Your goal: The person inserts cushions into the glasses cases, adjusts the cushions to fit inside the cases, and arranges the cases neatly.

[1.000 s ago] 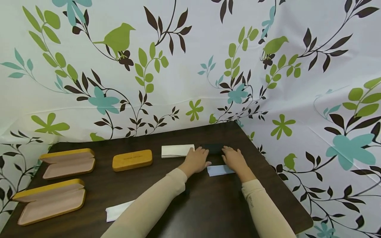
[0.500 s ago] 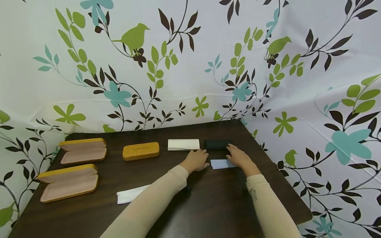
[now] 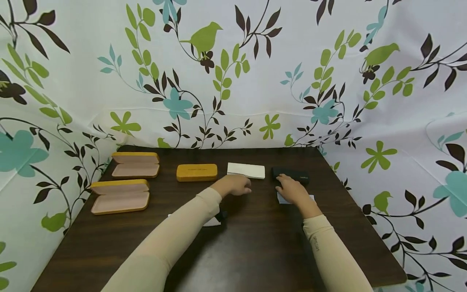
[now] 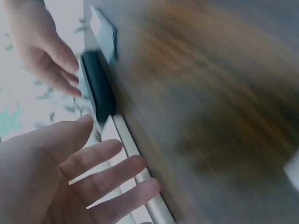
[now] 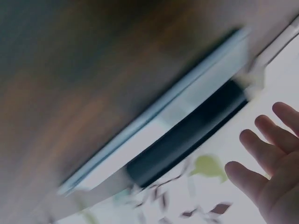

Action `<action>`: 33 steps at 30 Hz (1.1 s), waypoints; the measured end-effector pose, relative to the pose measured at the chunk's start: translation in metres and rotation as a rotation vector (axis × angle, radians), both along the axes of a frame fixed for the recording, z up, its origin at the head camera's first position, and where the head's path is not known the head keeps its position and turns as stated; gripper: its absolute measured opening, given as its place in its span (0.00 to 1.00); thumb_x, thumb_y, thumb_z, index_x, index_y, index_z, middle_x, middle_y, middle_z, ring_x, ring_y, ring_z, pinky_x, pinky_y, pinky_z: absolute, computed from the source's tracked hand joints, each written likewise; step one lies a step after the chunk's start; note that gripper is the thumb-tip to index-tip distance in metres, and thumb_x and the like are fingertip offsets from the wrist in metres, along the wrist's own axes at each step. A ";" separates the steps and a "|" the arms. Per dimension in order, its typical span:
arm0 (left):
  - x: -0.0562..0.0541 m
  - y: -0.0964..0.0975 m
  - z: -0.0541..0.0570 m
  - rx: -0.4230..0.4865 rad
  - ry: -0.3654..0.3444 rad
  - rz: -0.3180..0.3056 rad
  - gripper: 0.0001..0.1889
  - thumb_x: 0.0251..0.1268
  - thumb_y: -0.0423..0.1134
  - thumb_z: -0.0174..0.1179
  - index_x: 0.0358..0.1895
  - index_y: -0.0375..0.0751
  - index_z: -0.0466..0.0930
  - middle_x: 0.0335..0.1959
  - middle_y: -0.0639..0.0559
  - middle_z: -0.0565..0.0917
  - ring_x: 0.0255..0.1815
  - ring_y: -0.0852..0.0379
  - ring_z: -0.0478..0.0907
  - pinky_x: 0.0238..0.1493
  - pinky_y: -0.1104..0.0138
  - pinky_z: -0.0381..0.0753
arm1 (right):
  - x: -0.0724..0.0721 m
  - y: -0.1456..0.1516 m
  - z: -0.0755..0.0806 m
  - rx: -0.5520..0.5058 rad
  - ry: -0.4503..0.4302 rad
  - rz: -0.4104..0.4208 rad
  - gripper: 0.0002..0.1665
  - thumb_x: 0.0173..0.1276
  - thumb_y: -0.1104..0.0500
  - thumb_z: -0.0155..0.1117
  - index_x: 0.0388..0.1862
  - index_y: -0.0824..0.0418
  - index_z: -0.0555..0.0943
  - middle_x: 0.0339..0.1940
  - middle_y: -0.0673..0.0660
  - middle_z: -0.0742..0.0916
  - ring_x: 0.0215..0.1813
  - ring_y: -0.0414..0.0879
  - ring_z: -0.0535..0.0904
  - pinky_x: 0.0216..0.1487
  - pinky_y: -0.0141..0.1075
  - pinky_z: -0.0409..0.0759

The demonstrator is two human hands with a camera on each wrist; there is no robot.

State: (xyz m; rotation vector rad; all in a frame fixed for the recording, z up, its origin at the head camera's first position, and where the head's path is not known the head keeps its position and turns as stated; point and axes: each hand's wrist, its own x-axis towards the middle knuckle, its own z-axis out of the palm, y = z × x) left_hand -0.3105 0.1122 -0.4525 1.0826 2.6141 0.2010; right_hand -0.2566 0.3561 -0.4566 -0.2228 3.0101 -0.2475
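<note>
My left hand (image 3: pixel 233 185) hovers just in front of a white glasses case (image 3: pixel 246 170), fingers relaxed and holding nothing. In the left wrist view its spread fingers (image 4: pixel 107 179) partly cover that white case. The right hand (image 3: pixel 292 190) is above a folded light blue cloth (image 3: pixel 281 199), with fingertips near a black glasses case (image 3: pixel 300 175). In the right wrist view, its spread fingers (image 5: pixel 261 147) stand apart from the black case (image 5: pixel 189 135) and the blue cloth (image 5: pixel 163 109). Whether the right hand touches either is unclear in the head view.
Left of the white case lies a closed yellow glasses case (image 3: pixel 197 172). Two open yellow cases with pink linings, one (image 3: pixel 136 165) behind the other (image 3: pixel 120 197), stand at far left. A white cloth (image 3: pixel 211 222) lies partly under the left forearm. Patterned curtain (image 3: pixel 233 121) hangs behind the dark table (image 3: pixel 255 251).
The head view has turned left, shifting the table's things rightward. My left hand has drawn away from the black case toward the white one. The right hand has pulled back slightly over the blue cloth.
</note>
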 end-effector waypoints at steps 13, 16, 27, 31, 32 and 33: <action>-0.004 -0.110 0.003 0.095 -0.151 0.129 0.19 0.80 0.47 0.53 0.63 0.40 0.80 0.61 0.45 0.82 0.63 0.47 0.77 0.67 0.54 0.74 | -0.021 -0.089 -0.005 -0.057 -0.033 0.217 0.29 0.80 0.55 0.58 0.72 0.70 0.71 0.70 0.68 0.77 0.71 0.63 0.72 0.71 0.56 0.69; -0.003 -0.128 0.002 0.095 -0.161 0.145 0.18 0.80 0.47 0.53 0.61 0.40 0.81 0.59 0.46 0.83 0.62 0.48 0.78 0.66 0.54 0.75 | -0.023 -0.103 -0.006 -0.092 -0.067 0.242 0.28 0.80 0.56 0.57 0.71 0.71 0.71 0.69 0.68 0.77 0.71 0.64 0.72 0.71 0.56 0.69; 0.000 -0.176 0.003 0.120 -0.148 0.228 0.20 0.80 0.45 0.53 0.65 0.39 0.78 0.63 0.44 0.80 0.67 0.45 0.74 0.70 0.52 0.71 | -0.035 -0.146 -0.005 -0.097 -0.091 0.291 0.28 0.81 0.54 0.56 0.73 0.67 0.70 0.71 0.65 0.77 0.72 0.61 0.71 0.72 0.54 0.68; 0.003 -0.187 0.006 0.090 -0.162 0.245 0.21 0.80 0.46 0.53 0.66 0.37 0.77 0.65 0.42 0.78 0.68 0.44 0.73 0.70 0.52 0.70 | -0.040 -0.156 -0.002 -0.091 -0.114 0.288 0.28 0.81 0.54 0.56 0.73 0.66 0.70 0.71 0.64 0.76 0.73 0.60 0.71 0.72 0.54 0.68; 0.005 -0.190 0.007 0.081 -0.164 0.252 0.21 0.80 0.46 0.54 0.66 0.37 0.77 0.65 0.42 0.78 0.68 0.43 0.73 0.70 0.52 0.70 | -0.041 -0.158 -0.002 -0.088 -0.124 0.288 0.29 0.81 0.53 0.56 0.74 0.66 0.70 0.72 0.64 0.76 0.73 0.60 0.70 0.73 0.54 0.67; 0.006 -0.193 0.007 0.069 -0.168 0.260 0.21 0.80 0.46 0.54 0.66 0.37 0.77 0.65 0.41 0.78 0.68 0.43 0.72 0.70 0.51 0.70 | -0.042 -0.160 -0.002 -0.081 -0.129 0.290 0.29 0.81 0.53 0.55 0.74 0.66 0.70 0.72 0.64 0.76 0.73 0.60 0.70 0.73 0.54 0.67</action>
